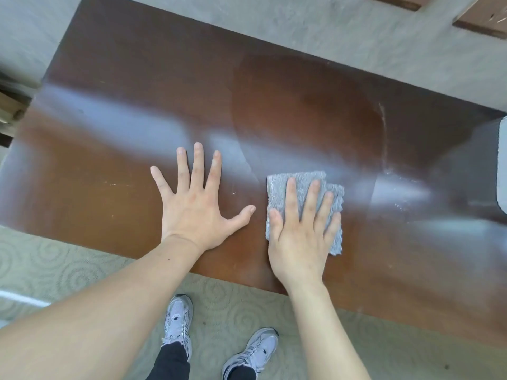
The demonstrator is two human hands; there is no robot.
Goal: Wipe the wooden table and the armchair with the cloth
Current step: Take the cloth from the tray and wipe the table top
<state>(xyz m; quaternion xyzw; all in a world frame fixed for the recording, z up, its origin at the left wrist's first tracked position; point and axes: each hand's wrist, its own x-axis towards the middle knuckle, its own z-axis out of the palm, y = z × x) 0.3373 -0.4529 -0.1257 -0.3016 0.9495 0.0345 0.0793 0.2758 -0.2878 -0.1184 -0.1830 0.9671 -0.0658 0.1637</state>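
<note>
A folded grey cloth (301, 187), nubby and towel-like with slightly frayed edges, lies flat on the brown wooden table (137, 105) near its front edge, right of centre. The right hand (300, 237) presses down on the cloth with straight fingers laid close together, palm covering its near half, while the far corners stick out beyond the fingertips. Just beside it, apart from the cloth, the left hand (196, 207) rests flat on the bare wood, fingers splayed wide and the thumb reaching toward the cloth. The tabletop is a smooth rectangular slab with a dull sheen; pale, hazy glare runs across it in a band, a darker rounded patch shows beyond the hands, and a thin whitish streak curves down its right side, with pale specks near that streak's lower end. Both forearms are bare. Below the table edge, a pale carpet (55, 264) with a raised swirl pattern carries two grey-and-white laced sneakers (178, 322) under dark trouser legs. Beyond the table's far edge the floor (329, 23) looks plain grey and matte.
</note>
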